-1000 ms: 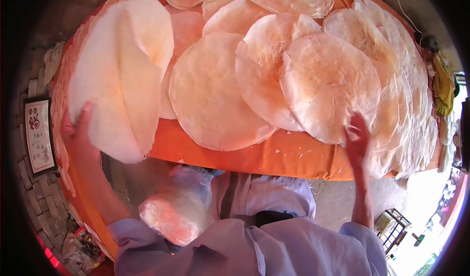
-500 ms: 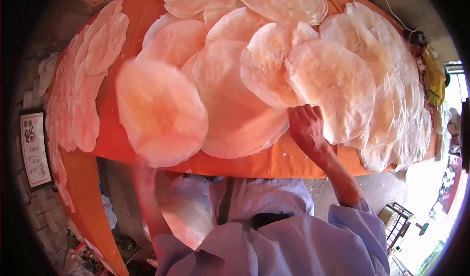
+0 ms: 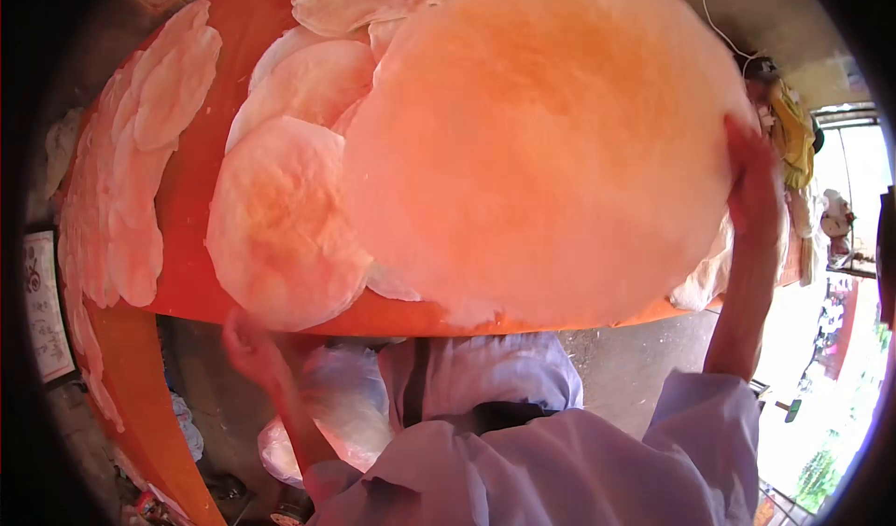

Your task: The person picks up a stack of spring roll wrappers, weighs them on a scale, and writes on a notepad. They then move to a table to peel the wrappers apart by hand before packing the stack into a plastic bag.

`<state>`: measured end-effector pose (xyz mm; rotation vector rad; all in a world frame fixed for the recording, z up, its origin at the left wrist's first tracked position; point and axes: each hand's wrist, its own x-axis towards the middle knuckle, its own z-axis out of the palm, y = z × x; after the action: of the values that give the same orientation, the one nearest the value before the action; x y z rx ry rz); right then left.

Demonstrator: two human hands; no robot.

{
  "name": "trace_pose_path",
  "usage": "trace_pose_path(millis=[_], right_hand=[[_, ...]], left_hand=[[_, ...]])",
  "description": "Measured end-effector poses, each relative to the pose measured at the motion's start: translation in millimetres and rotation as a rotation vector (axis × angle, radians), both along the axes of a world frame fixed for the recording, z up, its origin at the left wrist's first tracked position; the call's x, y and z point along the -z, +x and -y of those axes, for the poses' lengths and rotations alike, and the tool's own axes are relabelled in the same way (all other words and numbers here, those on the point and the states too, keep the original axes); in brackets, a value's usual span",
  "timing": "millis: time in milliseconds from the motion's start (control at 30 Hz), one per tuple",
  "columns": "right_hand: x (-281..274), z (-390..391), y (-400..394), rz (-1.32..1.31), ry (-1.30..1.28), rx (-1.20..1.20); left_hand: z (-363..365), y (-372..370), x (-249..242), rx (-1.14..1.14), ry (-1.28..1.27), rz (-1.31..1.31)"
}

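Note:
A very large, thin round flatbread [image 3: 541,162] is raised close to the camera and blurred, covering much of the table. My right hand [image 3: 754,167] grips its right edge, fingers closed on the rim. A smaller browned flatbread [image 3: 285,218] lies flat at the table's front left, partly under the large one. Just below its lower edge is my left hand [image 3: 250,344], slightly blurred, fingers loosely apart with nothing seen in them. Behind lie more overlapping flatbreads [image 3: 322,83], and others are hidden by the raised one.
An orange cloth [image 3: 210,143] covers the curved table. Overlapping flatbreads [image 3: 135,190] line its left side. A clear plastic bag [image 3: 350,405] stands by my legs. A framed sign [image 3: 45,297] is at far left, and a yellow cloth [image 3: 791,139] hangs at right.
My right hand has moved up and right, lifting the large flatbread off the table. The smaller flatbread has gone from my left hand onto the table, and that hand has dropped lower left.

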<state>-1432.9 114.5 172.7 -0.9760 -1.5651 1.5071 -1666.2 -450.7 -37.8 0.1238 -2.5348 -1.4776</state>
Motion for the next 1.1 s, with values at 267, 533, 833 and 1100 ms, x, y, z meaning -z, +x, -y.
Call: trace_pose_path(millis=[267, 533, 833, 1100], right_hand=[[173, -67, 59, 0.996, 0.487, -0.007], [191, -96, -157, 0.687, 1.231, -0.349], [149, -293, -285, 0.701, 1.467, -0.214], [-29, -439, -245, 1.117, 1.829, -0.230]], left_hand=[[-88, 45, 7, 0.455, -0.399, -0.293], [-133, 71, 56, 0.365, -0.622, -0.306], [-143, 72, 56, 0.316, -0.688, -0.303], [-147, 72, 50, 0.311, -0.704, -0.273]])
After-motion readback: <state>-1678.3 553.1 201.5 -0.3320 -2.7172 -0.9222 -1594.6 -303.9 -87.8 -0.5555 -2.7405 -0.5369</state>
